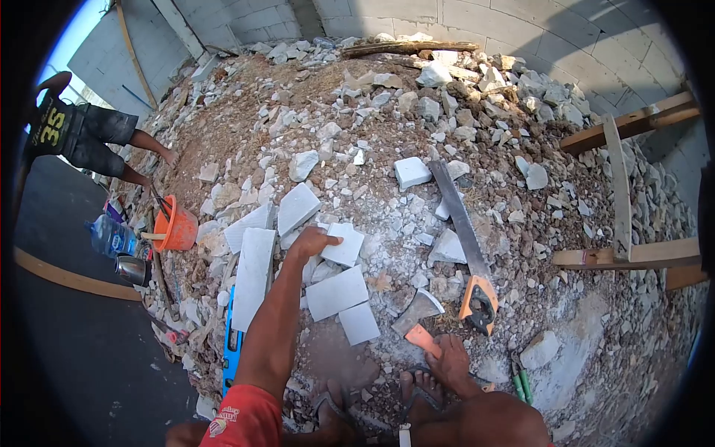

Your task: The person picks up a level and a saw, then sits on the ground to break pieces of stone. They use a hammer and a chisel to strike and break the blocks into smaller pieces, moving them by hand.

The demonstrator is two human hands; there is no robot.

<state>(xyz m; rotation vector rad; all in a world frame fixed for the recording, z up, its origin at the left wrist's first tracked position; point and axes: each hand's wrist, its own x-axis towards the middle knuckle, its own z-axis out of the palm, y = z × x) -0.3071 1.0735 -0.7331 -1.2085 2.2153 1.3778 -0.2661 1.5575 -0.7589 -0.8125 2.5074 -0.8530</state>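
My left hand (313,241) reaches out over a rubble heap and grips the left edge of a small white block piece (346,246). Around it lie other cut white blocks: a long slab (253,277), a flat piece (337,293) and a smaller one (359,323). A hatchet (419,307) with an orange handle lies near my sandalled foot (447,361). To its right is a hand saw (477,298) with an orange grip, its blade running up the heap. My right hand is out of view.
A blue spirit level (231,350) lies beside the long slab. An orange bucket (177,227), a water bottle (112,237) and a metal cup (132,270) stand at the left. Another person (74,130) bends over the heap's left edge. Wooden planks (622,194) lie at the right, green-handled pliers (521,384) near my foot.
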